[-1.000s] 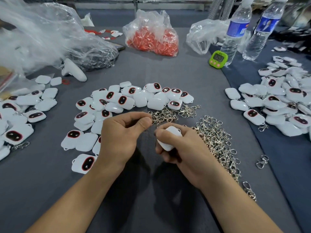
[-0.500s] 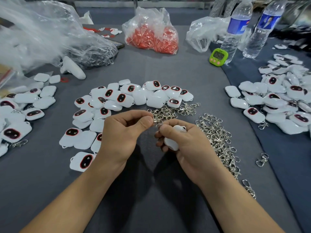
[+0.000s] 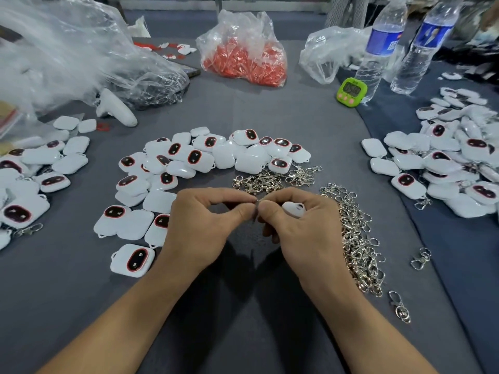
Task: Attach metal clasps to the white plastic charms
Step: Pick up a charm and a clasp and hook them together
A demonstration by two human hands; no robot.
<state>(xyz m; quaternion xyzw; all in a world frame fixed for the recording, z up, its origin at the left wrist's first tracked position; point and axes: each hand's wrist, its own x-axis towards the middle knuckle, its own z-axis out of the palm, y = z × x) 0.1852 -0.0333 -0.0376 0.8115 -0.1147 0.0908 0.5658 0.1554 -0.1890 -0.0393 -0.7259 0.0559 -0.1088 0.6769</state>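
Bright, even light from above leaves only soft dark shadows on the grey tablecloth (image 3: 270,122) beneath the left hand (image 3: 199,228) and right hand (image 3: 305,233). Small glints mark the glossy white charms (image 3: 205,157) and metal clasps (image 3: 359,238). The wide lens tilts the water bottles (image 3: 378,52) outward, and the clear plastic bag (image 3: 54,55) at far left looks smeared.

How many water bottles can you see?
2. One bottle stands just behind the green timer; the other bottle stands to its right. More may be hidden.
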